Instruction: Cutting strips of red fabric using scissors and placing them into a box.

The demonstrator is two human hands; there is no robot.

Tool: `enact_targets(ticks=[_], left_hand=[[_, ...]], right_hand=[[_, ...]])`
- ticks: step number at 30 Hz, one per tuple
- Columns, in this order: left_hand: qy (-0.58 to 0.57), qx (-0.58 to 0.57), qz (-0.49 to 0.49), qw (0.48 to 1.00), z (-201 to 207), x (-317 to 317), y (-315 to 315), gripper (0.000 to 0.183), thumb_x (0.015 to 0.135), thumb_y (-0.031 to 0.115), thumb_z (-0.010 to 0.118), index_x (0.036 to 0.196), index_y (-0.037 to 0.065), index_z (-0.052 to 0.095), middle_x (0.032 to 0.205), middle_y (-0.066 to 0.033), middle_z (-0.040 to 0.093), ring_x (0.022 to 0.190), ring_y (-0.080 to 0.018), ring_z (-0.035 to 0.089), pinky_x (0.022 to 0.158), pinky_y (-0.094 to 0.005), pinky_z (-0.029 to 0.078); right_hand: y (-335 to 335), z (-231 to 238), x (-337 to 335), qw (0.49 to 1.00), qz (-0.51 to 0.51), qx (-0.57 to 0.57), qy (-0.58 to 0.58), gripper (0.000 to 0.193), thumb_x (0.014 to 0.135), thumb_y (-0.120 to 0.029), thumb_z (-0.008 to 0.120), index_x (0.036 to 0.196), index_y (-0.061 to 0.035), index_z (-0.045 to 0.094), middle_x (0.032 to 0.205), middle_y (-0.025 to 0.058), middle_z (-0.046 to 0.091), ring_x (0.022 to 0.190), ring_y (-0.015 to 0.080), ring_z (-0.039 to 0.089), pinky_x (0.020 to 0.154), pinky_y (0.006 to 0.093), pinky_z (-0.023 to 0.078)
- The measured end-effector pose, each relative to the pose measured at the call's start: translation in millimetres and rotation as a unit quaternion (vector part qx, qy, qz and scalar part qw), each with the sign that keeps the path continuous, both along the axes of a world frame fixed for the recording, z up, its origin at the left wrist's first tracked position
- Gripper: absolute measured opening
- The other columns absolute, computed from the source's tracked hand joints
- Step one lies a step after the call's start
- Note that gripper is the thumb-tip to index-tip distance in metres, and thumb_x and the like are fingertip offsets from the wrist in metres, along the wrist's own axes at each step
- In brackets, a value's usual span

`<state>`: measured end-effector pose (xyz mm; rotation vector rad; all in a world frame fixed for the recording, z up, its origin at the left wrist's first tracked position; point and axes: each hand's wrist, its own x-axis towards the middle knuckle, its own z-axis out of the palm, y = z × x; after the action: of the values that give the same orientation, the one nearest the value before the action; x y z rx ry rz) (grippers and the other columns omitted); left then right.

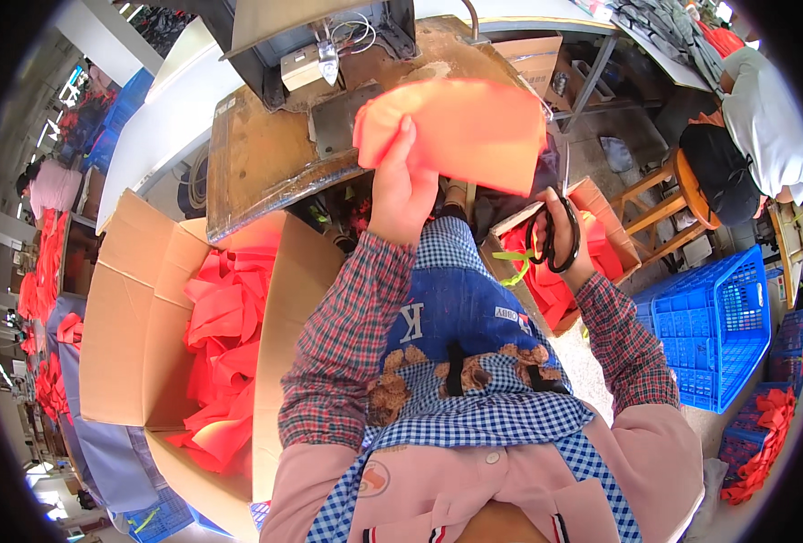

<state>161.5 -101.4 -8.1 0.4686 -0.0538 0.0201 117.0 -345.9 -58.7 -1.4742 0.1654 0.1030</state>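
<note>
My left hand grips an orange-red piece of fabric by its left part, thumb on the near side, and holds it up in front of the worktable. The piece spreads out to the right. In my right hand is a pair of scissors, fingers through the black handles and the blades pointing up, just below the fabric's right end. A yellow-green strip hangs beside that hand. Under it stands a cardboard box with red fabric pieces inside.
To my left, a large open cardboard box holds many red fabric pieces. Ahead is a worn wooden worktable with a machine. At right are a blue plastic crate, a wooden stool and another person.
</note>
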Motion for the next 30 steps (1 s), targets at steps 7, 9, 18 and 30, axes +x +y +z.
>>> enact_targets(ticks=[7,9,18,30], left_hand=[[-0.052,-0.157,0.073,0.984,5.7,75.8,4.4,0.024,0.09,0.019,0.067,0.11,0.006,0.063,0.115,-0.0041,0.066,0.107,-0.0153,0.061,0.095,-0.0297,0.05],[-0.054,-0.151,0.09,0.983,3.9,81.5,3.8,0.024,0.09,0.019,0.067,0.109,0.006,0.063,0.114,-0.0039,0.066,0.106,-0.0151,0.062,0.094,-0.029,0.05],[-0.059,-0.133,0.093,0.985,4.6,89.5,13.6,0.023,0.089,0.019,0.068,0.108,0.007,0.064,0.113,-0.0029,0.067,0.104,-0.0138,0.063,0.091,-0.0266,0.051],[-0.06,-0.11,0.087,0.988,15.0,85.6,12.8,0.028,0.091,0.015,0.065,0.115,0.003,0.059,0.121,-0.0079,0.064,0.112,-0.0197,0.06,0.1,-0.0355,0.048]], right_hand=[[-10.0,-2.6,-7.6,1.0,-0.018,0.002,0.003,0.047,0.096,-0.047,0.051,0.106,-0.0015,0.057,0.065,-0.0009,0.049,0.052,0.0078,0.048,0.048,0.0217,0.04],[-11.2,-3.8,-7.2,1.0,-0.026,0.006,0.006,0.047,0.096,-0.047,0.051,0.106,-0.0014,0.057,0.065,-0.0008,0.049,0.052,0.0077,0.049,0.048,0.0216,0.04],[-8.5,-7.5,-3.4,0.999,-0.02,0.027,0.003,0.046,0.096,-0.045,0.051,0.109,-0.001,0.056,0.065,-0.0008,0.047,0.051,0.0081,0.048,0.044,0.0225,0.04],[-4.0,-10.0,-3.8,0.999,-0.026,0.031,0.011,0.044,0.096,-0.044,0.052,0.107,-0.0016,0.056,0.066,-0.0003,0.05,0.051,0.0081,0.048,0.046,0.0221,0.04]])
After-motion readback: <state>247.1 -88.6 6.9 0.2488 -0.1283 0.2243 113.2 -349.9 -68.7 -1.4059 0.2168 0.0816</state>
